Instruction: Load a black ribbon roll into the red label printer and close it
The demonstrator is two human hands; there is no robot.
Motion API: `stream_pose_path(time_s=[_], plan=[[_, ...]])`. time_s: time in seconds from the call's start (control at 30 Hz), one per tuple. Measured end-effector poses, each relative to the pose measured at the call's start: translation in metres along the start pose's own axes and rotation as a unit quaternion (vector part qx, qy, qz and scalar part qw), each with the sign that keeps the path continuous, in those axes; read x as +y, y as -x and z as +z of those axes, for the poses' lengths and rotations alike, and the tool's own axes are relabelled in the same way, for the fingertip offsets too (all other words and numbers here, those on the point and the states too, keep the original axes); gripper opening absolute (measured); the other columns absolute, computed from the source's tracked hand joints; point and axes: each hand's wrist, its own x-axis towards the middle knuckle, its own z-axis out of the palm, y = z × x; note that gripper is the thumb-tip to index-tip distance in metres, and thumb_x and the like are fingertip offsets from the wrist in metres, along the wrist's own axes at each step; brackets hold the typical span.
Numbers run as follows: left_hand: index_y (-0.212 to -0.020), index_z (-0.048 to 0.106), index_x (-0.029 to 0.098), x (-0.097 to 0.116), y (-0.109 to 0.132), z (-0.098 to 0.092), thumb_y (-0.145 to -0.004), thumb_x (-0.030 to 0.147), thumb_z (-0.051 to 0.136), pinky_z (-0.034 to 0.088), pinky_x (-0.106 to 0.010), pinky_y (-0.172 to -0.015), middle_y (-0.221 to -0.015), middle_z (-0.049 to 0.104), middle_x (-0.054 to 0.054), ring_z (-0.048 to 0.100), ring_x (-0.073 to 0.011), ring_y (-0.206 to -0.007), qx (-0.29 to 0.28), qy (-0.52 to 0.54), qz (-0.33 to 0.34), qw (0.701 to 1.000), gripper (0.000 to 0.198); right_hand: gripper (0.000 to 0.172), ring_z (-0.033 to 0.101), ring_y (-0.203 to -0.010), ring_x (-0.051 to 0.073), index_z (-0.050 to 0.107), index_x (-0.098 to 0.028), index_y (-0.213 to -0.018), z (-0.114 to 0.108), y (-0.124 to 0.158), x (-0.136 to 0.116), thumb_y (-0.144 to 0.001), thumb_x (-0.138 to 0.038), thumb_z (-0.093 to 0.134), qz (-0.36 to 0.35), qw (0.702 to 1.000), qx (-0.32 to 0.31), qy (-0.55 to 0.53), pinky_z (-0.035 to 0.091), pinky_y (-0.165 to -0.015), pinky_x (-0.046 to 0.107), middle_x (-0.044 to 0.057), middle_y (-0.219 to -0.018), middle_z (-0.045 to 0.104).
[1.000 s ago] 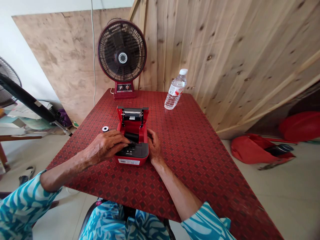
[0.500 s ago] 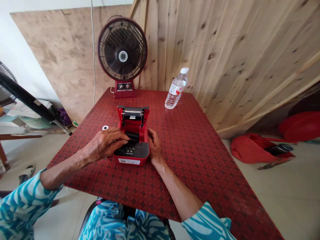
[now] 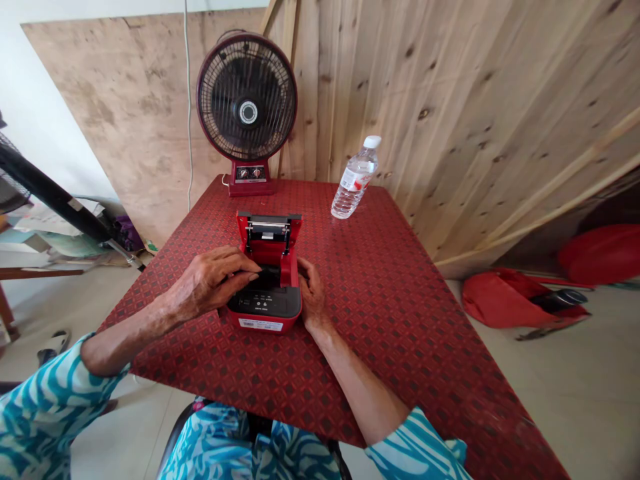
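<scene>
Sitting near the middle of the red patterned surface (image 3: 380, 280), the small red printer (image 3: 265, 308) has its lid tipped up toward the far side. The left hand (image 3: 210, 281) curls over the open bay, fingertips on a dark roll (image 3: 271, 273); whether it grips the roll cannot be told. The right hand (image 3: 311, 295) lies unclenched against the printer's right side. A fan (image 3: 247, 110) and a water bottle (image 3: 355, 179) stand at the far edge.

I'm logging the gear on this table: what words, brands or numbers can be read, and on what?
Nothing is legible.
White sticker on front of the red printer: print too small.
Black button panel: white marks blurred.
Water bottle label: blurred.
Fan control panel: too small.
</scene>
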Motion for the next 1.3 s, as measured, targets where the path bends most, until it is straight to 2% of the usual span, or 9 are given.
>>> stream_pose_path(time_s=[0.17,0.3,0.4,0.5,0.73,0.83,0.97,1.1,1.3], plan=[[-0.105,0.063,0.017,0.005,0.017,0.002,-0.093,0.012,0.054,0.051,-0.026,-0.077,-0.093,0.070,-0.005,0.064,-0.0144,-0.084,-0.006,-0.024,0.055,0.998,0.016,0.031,0.062,-0.106,0.022,0.061,-0.025,-0.112,0.001,0.000,0.004,-0.084,-0.030,0.049,0.017,1.000,0.000,-0.021,0.048,-0.096,0.044,0.006,-0.113,0.068],[-0.107,0.062,0.017,0.010,0.032,0.005,-0.090,0.009,0.056,0.049,-0.029,-0.074,-0.091,0.067,-0.006,0.061,-0.0159,-0.081,-0.021,-0.058,0.088,0.994,0.019,0.031,0.062,-0.107,0.022,0.061,-0.025,-0.112,0.001,-0.001,0.005,-0.084,-0.029,0.050,0.015,1.000,0.000,-0.026,0.047,-0.097,0.043,0.006,-0.114,0.067],[-0.108,0.062,0.015,0.013,0.034,0.004,-0.089,0.009,0.058,0.048,-0.029,-0.071,-0.091,0.067,-0.007,0.060,-0.0167,-0.080,-0.036,-0.073,0.101,0.991,0.021,0.031,0.061,-0.109,0.022,0.061,-0.025,-0.112,0.002,-0.001,0.005,-0.084,-0.029,0.048,0.016,1.000,0.004,-0.018,0.046,-0.098,0.044,0.006,-0.114,0.067],[-0.106,0.062,0.016,0.009,0.022,0.004,-0.091,0.011,0.056,0.049,-0.028,-0.071,-0.091,0.069,-0.006,0.061,-0.0159,-0.080,-0.027,-0.066,0.099,0.992,0.017,0.032,0.062,-0.107,0.022,0.061,-0.024,-0.113,0.001,0.000,0.004,-0.084,-0.030,0.047,0.017,1.000,0.004,-0.019,0.047,-0.097,0.044,0.007,-0.114,0.067],[-0.101,0.064,0.016,-0.014,-0.027,0.013,-0.092,0.017,0.057,0.051,-0.027,-0.077,-0.091,0.071,-0.005,0.064,-0.0146,-0.083,0.022,-0.037,0.086,0.995,0.011,0.031,0.062,-0.105,0.021,0.062,-0.024,-0.111,0.003,0.000,0.003,-0.084,-0.029,0.048,0.003,1.000,0.015,-0.017,0.047,-0.096,0.041,0.006,-0.111,0.068],[-0.100,0.064,0.017,-0.013,-0.033,0.014,-0.093,0.018,0.057,0.051,-0.027,-0.078,-0.090,0.070,-0.004,0.065,-0.0145,-0.083,0.020,-0.033,0.082,0.996,0.011,0.031,0.064,-0.101,0.021,0.062,-0.024,-0.110,0.006,0.000,0.005,-0.083,-0.029,0.047,-0.001,0.999,0.025,-0.025,0.049,-0.093,0.040,0.005,-0.109,0.068],[-0.097,0.064,0.016,0.002,-0.021,0.012,-0.092,0.017,0.057,0.051,-0.026,-0.075,-0.087,0.071,-0.004,0.065,-0.0139,-0.081,0.026,-0.029,0.073,0.997,0.008,0.033,0.064,-0.100,0.020,0.063,-0.025,-0.110,0.007,-0.001,0.007,-0.082,-0.028,0.046,-0.002,0.999,0.027,-0.025,0.049,-0.094,0.040,0.005,-0.109,0.068],[-0.098,0.064,0.017,0.016,0.000,0.017,-0.095,0.018,0.052,0.050,-0.027,-0.074,-0.089,0.071,-0.005,0.065,-0.0144,-0.082,-0.012,-0.044,0.095,0.994,0.012,0.031,0.062,-0.105,0.020,0.064,-0.025,-0.109,0.003,-0.002,0.002,-0.084,-0.033,0.047,0.005,0.999,0.021,-0.025,0.047,-0.096,0.040,0.005,-0.110,0.069],[-0.089,0.064,0.017,0.023,0.019,0.022,-0.097,0.020,0.047,0.046,-0.028,-0.069,-0.083,0.069,-0.004,0.061,-0.0152,-0.076,-0.018,-0.084,0.094,0.992,0.019,0.032,0.062,-0.106,0.021,0.064,-0.024,-0.109,0.000,-0.002,-0.007,-0.085,-0.037,0.047,0.023,1.000,0.009,-0.018,0.047,-0.095,0.040,0.005,-0.113,0.069]])
